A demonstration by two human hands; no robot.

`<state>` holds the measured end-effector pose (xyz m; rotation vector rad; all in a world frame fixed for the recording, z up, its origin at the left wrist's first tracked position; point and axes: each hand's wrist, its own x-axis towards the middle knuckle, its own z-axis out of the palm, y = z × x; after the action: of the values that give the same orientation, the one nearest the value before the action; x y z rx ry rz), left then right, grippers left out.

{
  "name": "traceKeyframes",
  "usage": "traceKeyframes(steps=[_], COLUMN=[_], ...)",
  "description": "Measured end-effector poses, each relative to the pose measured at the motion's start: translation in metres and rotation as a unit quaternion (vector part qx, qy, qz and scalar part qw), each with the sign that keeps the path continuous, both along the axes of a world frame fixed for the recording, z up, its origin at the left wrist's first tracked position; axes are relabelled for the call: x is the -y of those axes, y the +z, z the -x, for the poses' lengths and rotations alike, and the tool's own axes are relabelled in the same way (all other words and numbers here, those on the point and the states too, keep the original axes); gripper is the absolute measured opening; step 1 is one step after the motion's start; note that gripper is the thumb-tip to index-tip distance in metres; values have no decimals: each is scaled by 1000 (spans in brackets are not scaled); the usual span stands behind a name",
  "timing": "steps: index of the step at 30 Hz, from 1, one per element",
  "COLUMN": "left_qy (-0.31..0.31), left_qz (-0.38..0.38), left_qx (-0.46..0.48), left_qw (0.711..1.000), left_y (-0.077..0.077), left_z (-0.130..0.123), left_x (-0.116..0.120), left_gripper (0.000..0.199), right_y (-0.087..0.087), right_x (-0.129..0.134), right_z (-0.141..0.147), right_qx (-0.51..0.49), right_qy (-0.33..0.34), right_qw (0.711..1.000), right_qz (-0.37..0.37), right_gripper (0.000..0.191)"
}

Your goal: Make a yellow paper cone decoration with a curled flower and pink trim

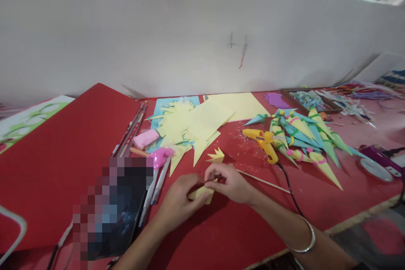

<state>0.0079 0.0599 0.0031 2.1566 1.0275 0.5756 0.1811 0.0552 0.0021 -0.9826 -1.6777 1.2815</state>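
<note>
Head view: brown tray (pixel 319 112) holds what look like pale scraps (pixel 308 99).

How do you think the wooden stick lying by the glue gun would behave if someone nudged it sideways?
The wooden stick would probably roll easily, being thin and looking round and straight. It seems light and fairly stiff, lying flat without sagging. The black cord crossing near its right end might catch it.

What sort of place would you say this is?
Probably a handicraft workspace: a glue gun lies by decorated paper cones, and cut yellow paper is piled on the red tabletop.
</note>
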Motion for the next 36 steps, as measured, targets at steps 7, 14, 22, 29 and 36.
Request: traceKeyframes(steps=[7, 14, 22, 29, 36], left_qy=[17, 16, 43, 108, 15], left_qz=[12, 63, 70, 60, 35], left_qx=[-20, -2, -25, -44, -9], left_qw=[1000, 998, 996, 991, 999], left_y=[-2, -1, -5, -10, -1], left_z=[-6, -3, -6, -7, -8], left_x=[4, 4, 9, 10, 7], left_gripper=[34, 28, 27, 24, 28], right_y=[-2, 2, -1, -4, -8], right_x=[1, 0, -3, -2, 1], right_z=[2, 1, 2, 10, 8], right_qx=[15, 98, 81, 89, 127], right_qy=[-6, -6, -15, -25, -26], right_qw=[1000, 994, 995, 993, 983], right_qz=[11, -50, -52, -76, -129], right_gripper=[11, 35, 35, 24, 16])
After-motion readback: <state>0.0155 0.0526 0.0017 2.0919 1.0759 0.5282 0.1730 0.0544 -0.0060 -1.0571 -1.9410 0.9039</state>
